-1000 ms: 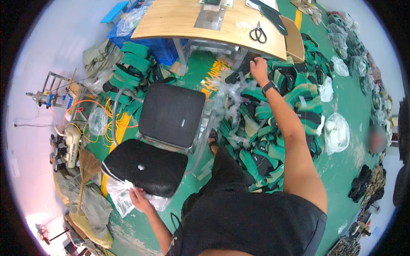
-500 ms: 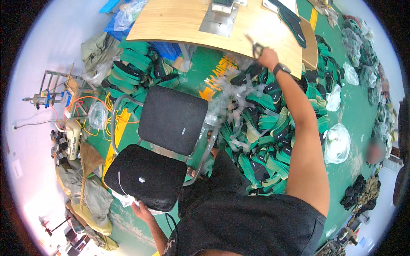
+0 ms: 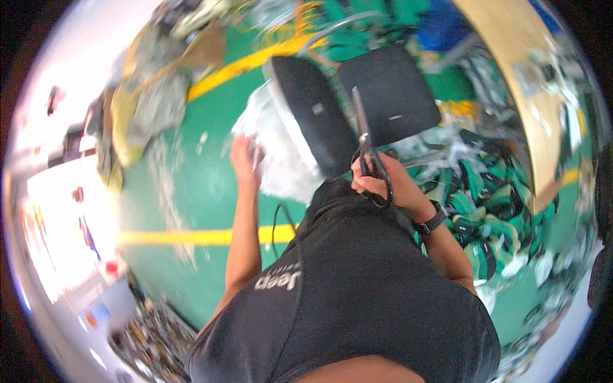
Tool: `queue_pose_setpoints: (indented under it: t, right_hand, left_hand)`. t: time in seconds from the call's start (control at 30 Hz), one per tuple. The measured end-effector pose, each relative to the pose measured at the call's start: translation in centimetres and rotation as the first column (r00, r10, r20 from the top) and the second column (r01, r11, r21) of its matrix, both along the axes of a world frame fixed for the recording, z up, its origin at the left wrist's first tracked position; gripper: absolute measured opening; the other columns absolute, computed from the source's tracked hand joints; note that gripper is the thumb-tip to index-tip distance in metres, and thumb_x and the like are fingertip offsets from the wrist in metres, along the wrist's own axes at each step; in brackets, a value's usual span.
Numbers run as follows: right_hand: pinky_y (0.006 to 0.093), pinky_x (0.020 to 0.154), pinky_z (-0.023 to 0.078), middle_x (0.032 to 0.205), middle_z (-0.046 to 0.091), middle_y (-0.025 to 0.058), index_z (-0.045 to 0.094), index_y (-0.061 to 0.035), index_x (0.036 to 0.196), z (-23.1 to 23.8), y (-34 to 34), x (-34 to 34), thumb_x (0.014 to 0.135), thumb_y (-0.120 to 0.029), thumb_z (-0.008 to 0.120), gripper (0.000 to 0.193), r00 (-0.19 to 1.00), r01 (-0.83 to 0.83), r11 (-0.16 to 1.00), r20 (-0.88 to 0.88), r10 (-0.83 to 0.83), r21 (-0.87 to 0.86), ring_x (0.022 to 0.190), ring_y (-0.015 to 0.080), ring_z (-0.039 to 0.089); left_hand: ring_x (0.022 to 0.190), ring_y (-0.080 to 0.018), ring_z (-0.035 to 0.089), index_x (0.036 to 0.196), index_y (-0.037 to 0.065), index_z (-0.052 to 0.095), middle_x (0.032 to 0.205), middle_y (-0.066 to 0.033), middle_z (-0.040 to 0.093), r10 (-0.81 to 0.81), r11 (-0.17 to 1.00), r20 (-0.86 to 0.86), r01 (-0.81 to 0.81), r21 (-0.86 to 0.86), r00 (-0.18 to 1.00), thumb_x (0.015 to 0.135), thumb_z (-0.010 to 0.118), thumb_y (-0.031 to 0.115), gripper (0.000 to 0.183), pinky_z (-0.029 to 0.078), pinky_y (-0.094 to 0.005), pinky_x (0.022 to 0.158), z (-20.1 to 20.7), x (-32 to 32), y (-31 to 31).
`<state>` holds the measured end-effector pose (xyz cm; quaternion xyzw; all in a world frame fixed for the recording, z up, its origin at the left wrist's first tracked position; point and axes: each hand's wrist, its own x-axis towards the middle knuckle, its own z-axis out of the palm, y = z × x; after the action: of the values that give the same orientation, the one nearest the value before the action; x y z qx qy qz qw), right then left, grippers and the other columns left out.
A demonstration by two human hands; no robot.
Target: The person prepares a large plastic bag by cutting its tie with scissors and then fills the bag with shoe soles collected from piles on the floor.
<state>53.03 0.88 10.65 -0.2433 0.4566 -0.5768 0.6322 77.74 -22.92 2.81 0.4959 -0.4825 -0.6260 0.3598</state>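
Head view: the right hand [image 3: 382, 182] is closed around the handles of a pair of black-handled scissors [image 3: 367, 156], whose blades point up and away toward the black chair [image 3: 357, 108]. A dark watch [image 3: 429, 223] sits on that wrist. The left hand [image 3: 244, 159] grips the edge of a clear plastic bag [image 3: 274, 147], fingers curled into the crumpled film; the blur makes it hard to say how firmly. The bag lies against the near left side of the chair's seat pad, touching it. The scissors sit just right of the bag, close above the person's black shirt [image 3: 357, 306].

To the left, the green floor [image 3: 191, 198] is open, crossed by a yellow line [image 3: 191, 237] running left to right near the arm. To the right, a heap of green and black straps [image 3: 491, 210] crowds the floor right up to the right forearm. The curved edge of a wooden table [image 3: 543, 127] bounds the far right. Piles of cloth [image 3: 147, 102] lie at the far left.

Against the frame half a second earlier, the view has swung sharply. The right hand, then stretched out to the scissors on the table, is now drawn back near the body with them in its grip. The left hand, then low by the seat's near edge, is now up on the bag.
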Motion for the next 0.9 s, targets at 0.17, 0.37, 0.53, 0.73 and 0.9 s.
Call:
queue_pose_setpoints:
  t: [0.17, 0.37, 0.53, 0.73, 0.9]
  right_hand:
    - [0.0247, 0.063, 0.044, 0.079, 0.052, 0.0007, 0.046, -0.0008, 0.113, 3.1, -6.4, 8.4, 0.083, -0.013, 0.064, 0.037, 0.900, -0.433, 0.899, 0.087, 0.427, 0.069, 0.070, 0.0094, 0.054]
    - [0.0193, 0.060, 0.032, 0.073, 0.039, -0.0050, 0.045, -0.0024, 0.116, 1.6, -8.7, 11.4, 0.078, -0.028, 0.074, 0.054, 0.781, -0.593, 0.804, -0.270, 0.563, -0.038, 0.066, 0.0039, 0.037]
    - [0.0200, 0.061, 0.032, 0.075, 0.040, -0.0052, 0.046, -0.0011, 0.112, 2.6, -10.1, 11.9, 0.078, -0.033, 0.073, 0.054, 0.710, -0.584, 0.809, -0.441, 0.549, 0.068, 0.067, 0.0040, 0.037]
    - [0.0205, 0.066, 0.036, 0.082, 0.045, -0.0018, 0.047, 0.0002, 0.108, 2.8, -11.0, 11.1, 0.079, -0.032, 0.072, 0.050, 0.658, -0.607, 0.784, -0.470, 0.588, 0.131, 0.074, 0.0052, 0.040]
    - [0.0220, 0.072, 0.037, 0.087, 0.045, -0.0004, 0.048, -0.0001, 0.107, 1.9, -10.8, 10.8, 0.079, -0.029, 0.072, 0.047, 0.663, -0.613, 0.773, -0.424, 0.617, 0.165, 0.080, 0.0066, 0.042]
  left_hand:
    - [0.062, -0.0110, 0.053, 0.102, -0.002, 0.057, 0.077, -0.0072, 0.060, -0.055, 0.994, -0.306, 0.025, -0.102, 0.950, 0.092, 0.052, 0.015, 0.021, 0.042, -0.0223, 0.057, 6.0, 3.3, 1.0]
    - [0.058, -0.0095, 0.049, 0.107, -0.005, 0.057, 0.077, -0.0096, 0.061, -0.017, 0.989, -0.388, -0.042, -0.143, 0.921, 0.092, 0.050, 0.014, 0.026, 0.040, -0.0214, 0.056, 8.2, 7.1, 1.9]
    - [0.060, -0.0056, 0.046, 0.108, -0.001, 0.051, 0.074, -0.0054, 0.059, 0.070, 0.958, -0.350, -0.161, -0.237, 0.934, 0.090, 0.054, 0.009, 0.021, 0.036, -0.0179, 0.055, 8.6, 8.6, 2.7]
    - [0.060, -0.0067, 0.048, 0.102, 0.003, 0.048, 0.074, -0.0073, 0.060, -0.009, 0.959, -0.307, -0.079, -0.274, 0.952, 0.087, 0.057, 0.005, 0.018, 0.038, -0.0192, 0.054, 8.5, 8.6, 3.5]
    - [0.058, -0.0067, 0.048, 0.104, 0.005, 0.047, 0.073, -0.0078, 0.061, -0.053, 0.968, -0.271, -0.017, -0.249, 0.961, 0.088, 0.057, 0.005, 0.019, 0.037, -0.0186, 0.054, 8.2, 8.0, 4.4]
